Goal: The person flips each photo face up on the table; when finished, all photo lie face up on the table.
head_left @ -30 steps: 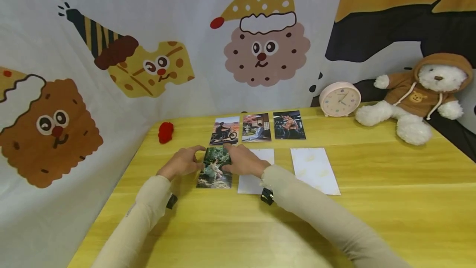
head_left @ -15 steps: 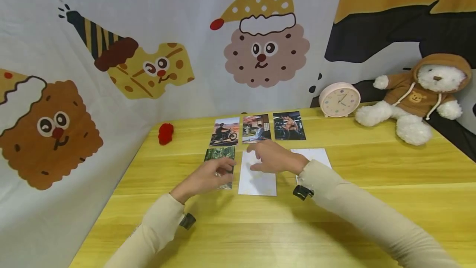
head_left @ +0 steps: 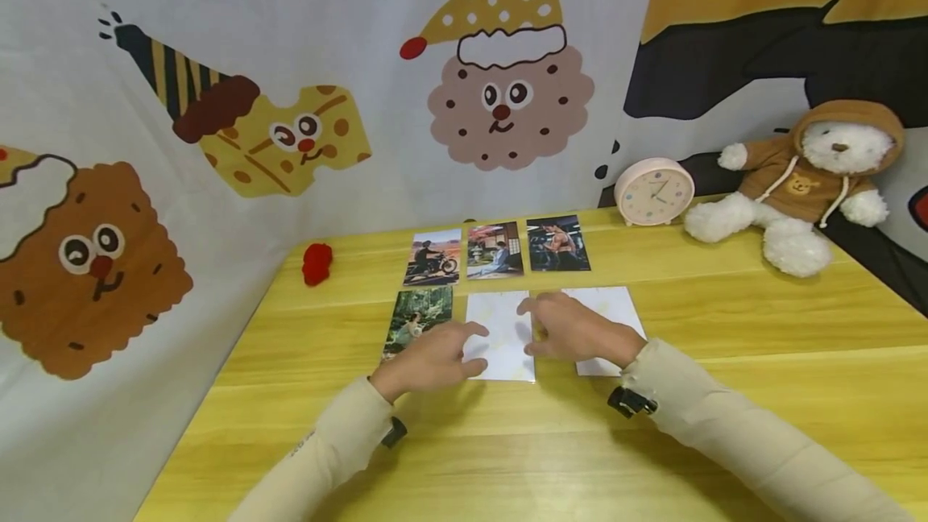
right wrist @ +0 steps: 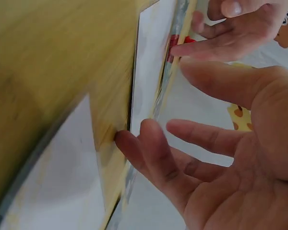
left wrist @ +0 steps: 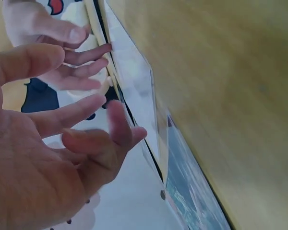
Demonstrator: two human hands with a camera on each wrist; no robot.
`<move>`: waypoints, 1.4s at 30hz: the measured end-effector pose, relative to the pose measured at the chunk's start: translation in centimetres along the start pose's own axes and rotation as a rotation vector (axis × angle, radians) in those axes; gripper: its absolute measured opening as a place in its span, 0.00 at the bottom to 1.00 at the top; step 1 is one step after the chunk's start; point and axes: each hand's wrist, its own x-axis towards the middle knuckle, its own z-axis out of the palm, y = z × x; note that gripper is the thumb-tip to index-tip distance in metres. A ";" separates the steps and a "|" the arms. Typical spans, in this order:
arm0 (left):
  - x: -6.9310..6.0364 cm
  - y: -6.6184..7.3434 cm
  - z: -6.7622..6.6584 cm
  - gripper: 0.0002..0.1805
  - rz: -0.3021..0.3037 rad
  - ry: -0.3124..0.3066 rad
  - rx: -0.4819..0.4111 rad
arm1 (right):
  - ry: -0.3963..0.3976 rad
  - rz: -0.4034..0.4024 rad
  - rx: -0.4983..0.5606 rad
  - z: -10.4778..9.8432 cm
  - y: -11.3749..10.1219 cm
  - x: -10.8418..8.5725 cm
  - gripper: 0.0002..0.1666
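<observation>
In the head view a white card (head_left: 500,337) lies face down in the front row, between my two hands. My left hand (head_left: 435,357) is at its left edge, fingers spread, partly over the green forest photo (head_left: 420,312). My right hand (head_left: 580,329) is by its right edge, thumb and fingers apart, covering part of another white card (head_left: 616,308). In the left wrist view my left hand (left wrist: 62,153) has relaxed, loosely bent fingers and holds nothing. The right wrist view has my right hand (right wrist: 221,158) with parted fingers, empty; whether the fingertips touch the card is unclear.
Behind lie a motorcycle photo (head_left: 432,258), a garden photo (head_left: 495,250) and a gym photo (head_left: 558,243). A red object (head_left: 316,263) sits at the left, a round clock (head_left: 655,192) and a plush bear (head_left: 805,184) at the back right, before a printed cloth (head_left: 326,6).
Both hands have left the forest photo and moved right, to either side of the middle white card. The forest photo is partly under my left hand. The view has shifted slightly.
</observation>
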 end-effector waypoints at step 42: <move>3.1 1.2 -0.7 0.40 -0.048 0.191 -0.162 | 0.037 0.079 1.325 1.0 1.7 0.8 0.41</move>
